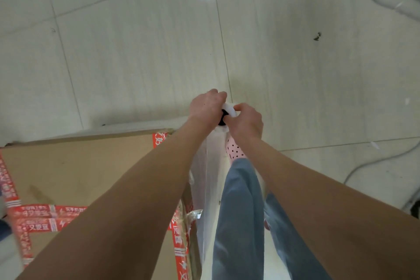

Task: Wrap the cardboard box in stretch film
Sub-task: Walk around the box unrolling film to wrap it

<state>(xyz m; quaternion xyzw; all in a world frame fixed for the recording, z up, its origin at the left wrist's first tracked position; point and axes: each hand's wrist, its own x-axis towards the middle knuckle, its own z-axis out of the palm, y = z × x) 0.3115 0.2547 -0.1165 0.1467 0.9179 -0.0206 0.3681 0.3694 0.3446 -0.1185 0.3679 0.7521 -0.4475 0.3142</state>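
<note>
A large cardboard box (75, 170) with red printed tape fills the lower left. A roll of stretch film (228, 108) stands upright just past the box's right corner, its dark core hole showing at the top. My left hand (208, 107) and my right hand (246, 120) both grip the top end of the roll, fingers curled round it. A clear sheet of film (210, 179) hangs from the roll down along the box's right side. The lower part of the roll is hidden behind my arms.
Pale tiled floor (136, 52) lies all around. My legs in blue jeans (238, 211) and a pink dotted shoe (235, 151) stand right of the box. A grey cable (372, 161) runs over the floor at right. A small dark scrap (316, 37) lies far right.
</note>
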